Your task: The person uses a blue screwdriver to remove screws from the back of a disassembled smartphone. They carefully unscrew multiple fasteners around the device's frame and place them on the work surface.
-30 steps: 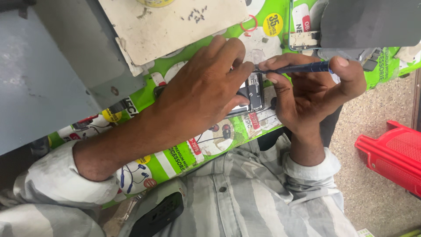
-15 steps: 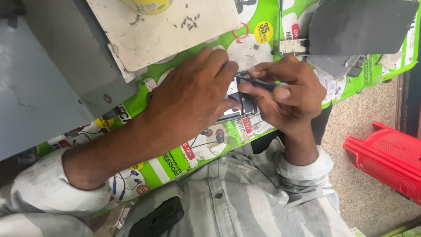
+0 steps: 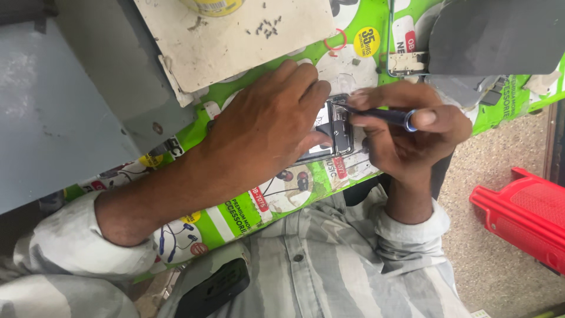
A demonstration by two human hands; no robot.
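Left hand [image 3: 265, 126] presses flat on an opened phone [image 3: 335, 132] at the surface's [image 3: 235, 206] centre; right hand [image 3: 406, 132], at three o'clock, pinches a screwdriver [image 3: 376, 113]. Loose screws [image 3: 268, 26] at twelve o'clock suggest disassembly well underway.

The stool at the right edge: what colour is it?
Red; the plastic stool shows in the head view, on the floor.

green printed poster [image 3: 259, 203] lay over bench under both arms | round yellow sticker [image 3: 366, 41] sat at top | red label strip [image 3: 339, 166] sat beside opened phone
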